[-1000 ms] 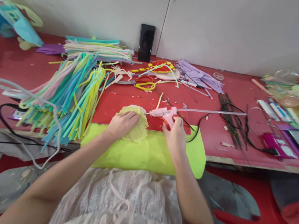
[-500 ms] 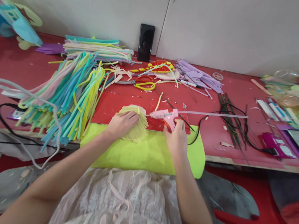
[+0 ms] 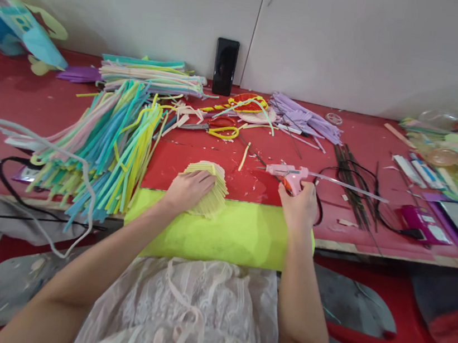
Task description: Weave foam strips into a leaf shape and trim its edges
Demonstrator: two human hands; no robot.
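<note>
Red table (image 3: 366, 134), pale wall (image 3: 334, 45) far. Our left hand (image 3: 191, 189) covers a yellow piece (image 3: 218, 192), near centre, grip unclear; our right hand (image 3: 302, 208) holds a pink glue gun (image 3: 292, 172). Purple box (image 3: 413, 220) at right: label illegible.

A black rectangular smartphone (image 3: 225, 67) is propped upright against the pale grey wall (image 3: 346, 46) at the back of the red counter (image 3: 364, 134). Slender lilac strips (image 3: 303, 117) are heaped to its right; a clear plastic bottle with light-blue covering (image 3: 24, 26) is placed far left.
</note>
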